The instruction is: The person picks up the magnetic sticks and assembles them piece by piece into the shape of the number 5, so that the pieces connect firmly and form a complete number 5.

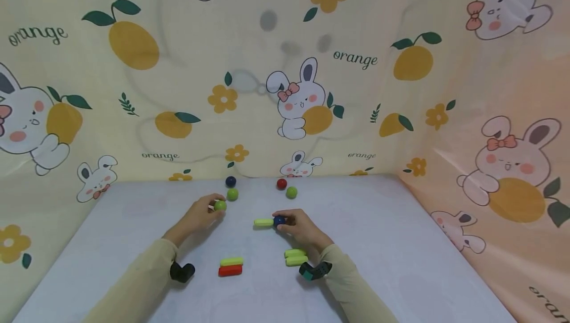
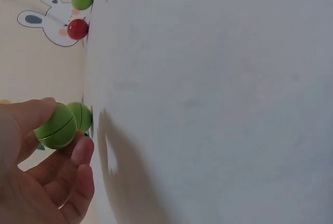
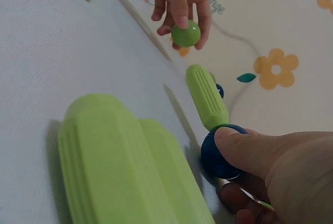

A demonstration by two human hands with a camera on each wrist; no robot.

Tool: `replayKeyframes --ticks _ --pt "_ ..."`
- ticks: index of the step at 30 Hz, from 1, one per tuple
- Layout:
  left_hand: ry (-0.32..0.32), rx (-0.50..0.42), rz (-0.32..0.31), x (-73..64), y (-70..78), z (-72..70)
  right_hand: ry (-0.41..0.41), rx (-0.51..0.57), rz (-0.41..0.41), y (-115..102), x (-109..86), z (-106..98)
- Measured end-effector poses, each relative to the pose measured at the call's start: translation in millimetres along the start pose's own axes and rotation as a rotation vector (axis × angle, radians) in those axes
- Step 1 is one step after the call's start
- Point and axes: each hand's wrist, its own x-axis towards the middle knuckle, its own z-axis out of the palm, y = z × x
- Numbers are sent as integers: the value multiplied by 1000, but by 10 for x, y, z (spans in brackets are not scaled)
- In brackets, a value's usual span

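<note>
My left hand (image 1: 200, 217) pinches a green ball (image 1: 220, 206) between thumb and fingers, and a thin seam line shows on it in the left wrist view. With its thumb over the top, my right hand (image 1: 304, 228) grips a dark blue ball (image 1: 278, 221). A ribbed yellow-green rod (image 1: 263, 222) sticks out from that ball toward the left, its end against the ball in the right wrist view. The ball in my left hand is apart from the rod. Part of the blue ball is hidden by my right thumb and fingers.
Toward the back lie another dark blue ball (image 1: 230, 181), a green ball (image 1: 232, 194), a red ball (image 1: 282, 184) and one more green ball (image 1: 291, 192). Nearer, a yellow-green rod (image 1: 231, 261) lies beside a red rod (image 1: 230, 270). Two yellow-green rods (image 1: 296, 261) lie by my right wrist.
</note>
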Motion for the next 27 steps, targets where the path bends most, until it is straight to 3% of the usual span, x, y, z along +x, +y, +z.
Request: replayKeyframes --ticks 8,15,27 --pt "-16 21 48 -75 99 105 5 -2 1 -3 4 -1" --pt "-72 47 80 -145 210 194 -1 22 22 -5 7 2" --pt "-101 32 72 -170 368 309 6 21 29 3 0 20"
